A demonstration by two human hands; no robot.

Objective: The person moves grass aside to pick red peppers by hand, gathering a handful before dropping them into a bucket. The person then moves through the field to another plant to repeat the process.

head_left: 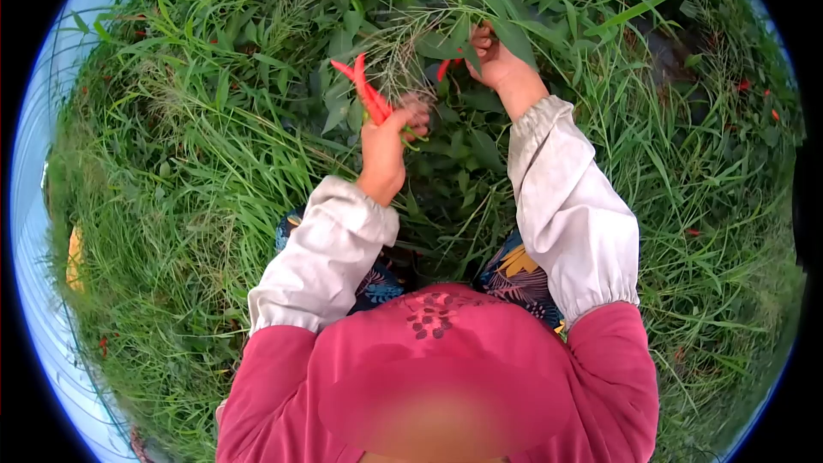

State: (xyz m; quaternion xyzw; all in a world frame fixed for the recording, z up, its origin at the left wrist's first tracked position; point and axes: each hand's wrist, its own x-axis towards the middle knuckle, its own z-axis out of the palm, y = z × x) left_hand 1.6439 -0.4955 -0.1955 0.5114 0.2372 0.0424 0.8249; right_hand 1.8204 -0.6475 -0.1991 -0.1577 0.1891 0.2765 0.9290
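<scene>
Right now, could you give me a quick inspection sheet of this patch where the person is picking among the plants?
Surface: no table; tall grass and leafy pepper plants fill the ground.
Job's things: a bunch of red chillies in the left hand; one red chilli on the plant beside the right hand.
Clutter: more red chillies scattered in the greenery; a yellow object at the left edge, too blurred to identify.
Fingers: left closed around the bunch; right reaching into the leaves, grip hidden.
Cables: nothing seen.
Surroundings: open field; white sleeve covers over a pink top.
</scene>
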